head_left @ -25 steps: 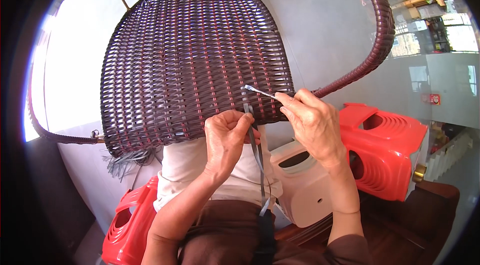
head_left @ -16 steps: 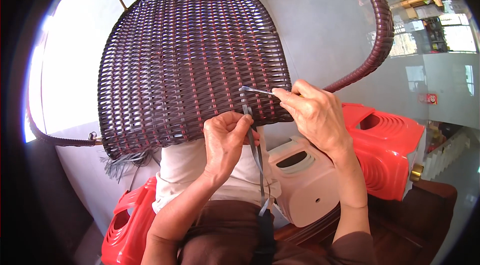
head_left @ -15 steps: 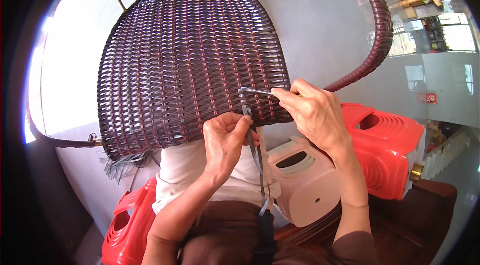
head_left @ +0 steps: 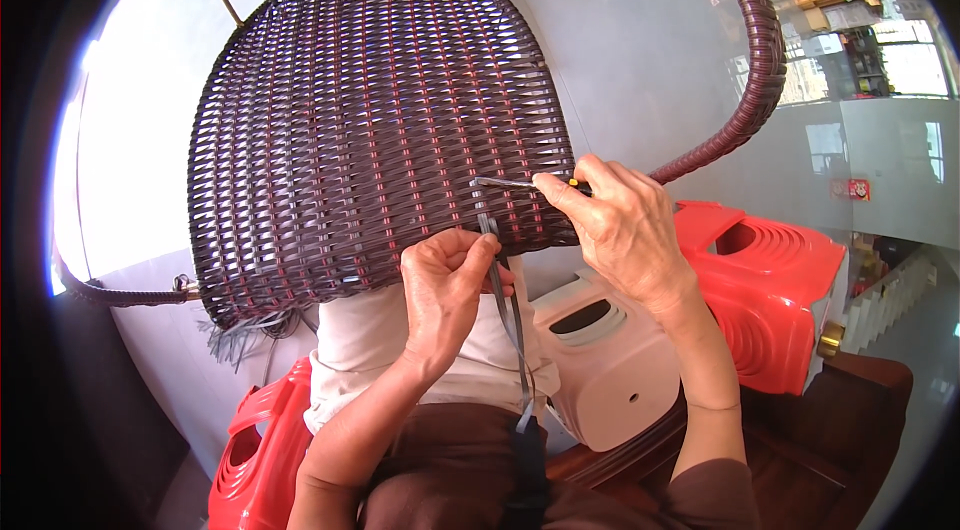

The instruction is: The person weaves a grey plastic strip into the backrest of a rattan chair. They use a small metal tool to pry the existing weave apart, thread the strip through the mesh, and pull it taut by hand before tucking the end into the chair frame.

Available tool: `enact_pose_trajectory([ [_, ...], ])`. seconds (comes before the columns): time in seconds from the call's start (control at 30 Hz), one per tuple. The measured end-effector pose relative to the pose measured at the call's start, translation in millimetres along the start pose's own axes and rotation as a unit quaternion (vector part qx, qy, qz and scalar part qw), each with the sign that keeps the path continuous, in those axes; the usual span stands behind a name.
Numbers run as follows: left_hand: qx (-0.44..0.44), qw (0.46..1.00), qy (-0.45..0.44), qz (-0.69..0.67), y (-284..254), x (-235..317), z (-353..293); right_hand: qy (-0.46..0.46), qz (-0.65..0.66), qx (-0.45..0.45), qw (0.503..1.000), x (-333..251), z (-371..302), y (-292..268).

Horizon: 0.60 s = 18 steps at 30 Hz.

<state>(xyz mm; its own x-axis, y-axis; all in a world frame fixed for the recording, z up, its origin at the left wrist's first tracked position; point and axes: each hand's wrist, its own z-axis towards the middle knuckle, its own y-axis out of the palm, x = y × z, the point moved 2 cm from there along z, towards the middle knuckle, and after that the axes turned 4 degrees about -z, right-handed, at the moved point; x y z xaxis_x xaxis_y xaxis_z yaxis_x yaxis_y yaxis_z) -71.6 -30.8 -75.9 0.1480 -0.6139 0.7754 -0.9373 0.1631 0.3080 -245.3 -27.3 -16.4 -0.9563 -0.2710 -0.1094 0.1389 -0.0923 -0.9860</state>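
Observation:
A woven wicker chair panel in dark brown with reddish strands lies across my lap. Near its lower right edge, my left hand pinches a flat grey weaving strip between thumb and fingers. The strip runs up into the weave, and its loose tail hangs down over my lap. My right hand grips a thin metal hand tool with a dark and yellow handle mostly hidden in the palm. The tool's bent tip touches the weave where the strip enters it.
A red plastic stool lies at the right, beside a beige stool. Another red stool is at lower left. A wrapped brown curved frame arcs at the right. Cut strand ends fray at the panel's lower left.
The panel and my right hand with the tool have shifted slightly left. The tool's tip remains by the strip, which my left hand keeps pinching.

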Motion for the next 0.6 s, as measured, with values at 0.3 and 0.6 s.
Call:
enact_pose_trajectory([
  [0.3,0.009,1.0,0.014,0.008,0.5,1.3,-0.6,0.128,0.063,-0.002,0.99,-16.6,-15.8,-0.2],
  [0.6,0.015,1.0,0.013,-0.008,2.5,3.4,-0.3,0.121,0.064,-0.027,0.99,-16.6,-11.5,-1.6],
])
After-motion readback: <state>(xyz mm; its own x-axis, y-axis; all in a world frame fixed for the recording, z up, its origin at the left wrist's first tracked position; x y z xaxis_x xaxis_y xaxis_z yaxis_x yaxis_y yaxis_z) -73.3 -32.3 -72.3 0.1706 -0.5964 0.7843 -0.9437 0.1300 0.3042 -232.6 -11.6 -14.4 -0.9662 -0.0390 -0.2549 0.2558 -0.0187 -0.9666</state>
